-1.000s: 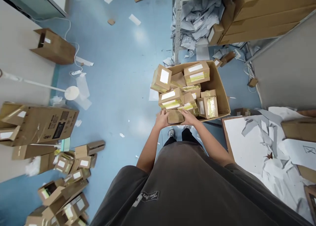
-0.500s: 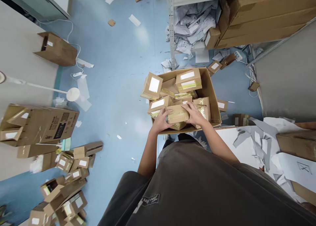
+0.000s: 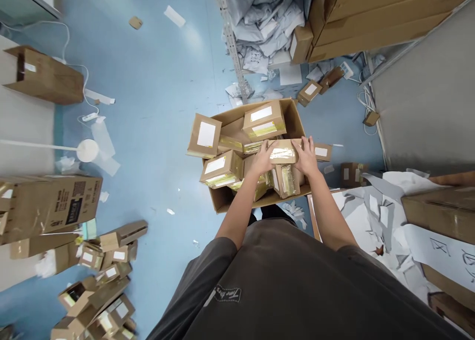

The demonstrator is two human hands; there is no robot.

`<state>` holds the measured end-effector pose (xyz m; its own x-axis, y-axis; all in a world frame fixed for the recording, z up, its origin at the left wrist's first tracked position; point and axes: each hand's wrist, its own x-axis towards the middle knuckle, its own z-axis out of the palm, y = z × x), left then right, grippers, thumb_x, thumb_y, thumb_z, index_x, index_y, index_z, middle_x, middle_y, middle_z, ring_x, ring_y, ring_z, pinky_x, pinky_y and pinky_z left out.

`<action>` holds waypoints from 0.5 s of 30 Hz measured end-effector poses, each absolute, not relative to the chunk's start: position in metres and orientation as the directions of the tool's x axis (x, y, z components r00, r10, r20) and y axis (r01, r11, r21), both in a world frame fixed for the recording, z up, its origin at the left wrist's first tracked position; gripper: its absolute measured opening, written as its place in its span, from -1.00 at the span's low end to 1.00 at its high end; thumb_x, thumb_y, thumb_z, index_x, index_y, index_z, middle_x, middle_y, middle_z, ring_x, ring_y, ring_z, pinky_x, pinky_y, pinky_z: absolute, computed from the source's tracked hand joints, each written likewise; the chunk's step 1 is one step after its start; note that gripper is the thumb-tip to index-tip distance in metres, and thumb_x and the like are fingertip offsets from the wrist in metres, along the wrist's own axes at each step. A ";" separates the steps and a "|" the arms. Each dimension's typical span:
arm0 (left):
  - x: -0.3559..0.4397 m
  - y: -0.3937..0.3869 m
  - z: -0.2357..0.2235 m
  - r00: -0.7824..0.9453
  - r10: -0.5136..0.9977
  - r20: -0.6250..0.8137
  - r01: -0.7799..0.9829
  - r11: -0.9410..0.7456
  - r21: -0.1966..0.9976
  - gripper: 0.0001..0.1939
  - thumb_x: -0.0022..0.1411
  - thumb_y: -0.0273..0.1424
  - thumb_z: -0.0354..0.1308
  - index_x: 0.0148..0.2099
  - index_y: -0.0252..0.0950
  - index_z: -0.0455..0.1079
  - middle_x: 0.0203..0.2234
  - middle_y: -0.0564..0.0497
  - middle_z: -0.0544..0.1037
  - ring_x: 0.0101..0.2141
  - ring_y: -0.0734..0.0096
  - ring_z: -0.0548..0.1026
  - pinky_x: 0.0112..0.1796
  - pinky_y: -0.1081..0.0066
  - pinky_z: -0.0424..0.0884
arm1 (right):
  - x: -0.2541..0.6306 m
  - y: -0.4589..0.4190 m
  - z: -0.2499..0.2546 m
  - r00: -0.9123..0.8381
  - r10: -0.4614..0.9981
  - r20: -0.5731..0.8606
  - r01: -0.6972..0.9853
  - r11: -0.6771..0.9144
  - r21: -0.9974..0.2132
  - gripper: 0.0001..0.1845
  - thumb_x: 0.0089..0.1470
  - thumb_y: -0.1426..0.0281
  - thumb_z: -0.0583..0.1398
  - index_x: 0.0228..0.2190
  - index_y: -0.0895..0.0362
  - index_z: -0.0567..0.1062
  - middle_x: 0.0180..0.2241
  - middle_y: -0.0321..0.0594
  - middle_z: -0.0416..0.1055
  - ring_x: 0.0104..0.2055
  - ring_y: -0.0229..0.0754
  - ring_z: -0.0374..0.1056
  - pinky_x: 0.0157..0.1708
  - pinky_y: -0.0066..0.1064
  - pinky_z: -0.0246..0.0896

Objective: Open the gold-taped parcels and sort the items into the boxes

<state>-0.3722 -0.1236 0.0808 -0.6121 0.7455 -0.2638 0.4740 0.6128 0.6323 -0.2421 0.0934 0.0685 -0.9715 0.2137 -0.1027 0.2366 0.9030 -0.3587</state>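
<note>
Small taped carton (image 3: 284, 151) held over the right-hand part of a large open-topped box (image 3: 296, 121). Grip: narrow, holding the carton between both hands; left hand (image 3: 262, 158) on its left end, right hand (image 3: 306, 157) on its right end. Just nearer the body, inside the box, an upright taped carton (image 3: 288, 180); cannot tell whether the two touch. Also in the box: far labelled carton (image 3: 264, 120) by the far wall, near labelled carton (image 3: 221, 170) at the left side, and corner carton (image 3: 204, 136), tilted and overhanging the rim. Outside, just right of the box: small labelled carton (image 3: 322, 152) on the blue floor (image 3: 159, 147). Beyond: metal shelf (image 3: 230, 33) bearing crumpled grey bags (image 3: 267, 25). Well to the left: jumbled cartons (image 3: 115, 315) on the floor
</note>
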 end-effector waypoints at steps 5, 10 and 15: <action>-0.372 -0.091 0.045 -0.701 0.623 -0.346 0.317 0.707 0.632 -0.02 0.22 -0.49 0.33 0.57 -0.02 0.00 0.46 -0.18 0.06 0.28 -0.13 0.39 0.20 0.10 0.41 | -0.258 0.113 0.044 -0.955 0.262 -0.137 0.294 0.898 -0.327 0.20 -0.03 0.29 0.41 0.50 0.03 -0.01 0.55 -0.01 -0.47 0.52 0.55 -0.58 0.32 0.42 -0.10; -0.366 -0.086 0.029 -0.768 0.558 -0.315 0.283 0.736 0.614 -0.12 0.28 -0.48 0.27 0.55 -0.05 0.06 0.41 -0.21 0.13 0.29 -0.13 0.36 0.20 0.09 0.42 | -0.285 0.125 0.038 -0.965 0.185 -0.187 0.239 0.913 -0.330 0.15 -0.02 0.35 0.40 0.49 0.01 0.04 0.55 -0.01 -0.45 0.52 0.54 -0.54 0.31 0.41 -0.10; -0.353 -0.089 0.025 -0.804 0.553 -0.220 0.326 0.718 0.615 -0.27 0.35 -0.51 0.17 0.50 -0.03 0.18 0.40 -0.15 0.13 0.31 -0.05 0.31 0.21 0.12 0.42 | -0.278 0.118 0.015 -0.940 0.218 -0.262 0.298 0.899 -0.321 0.20 -0.04 0.32 0.41 0.50 0.01 0.00 0.56 -0.02 -0.51 0.54 0.47 -0.51 0.37 0.37 -0.23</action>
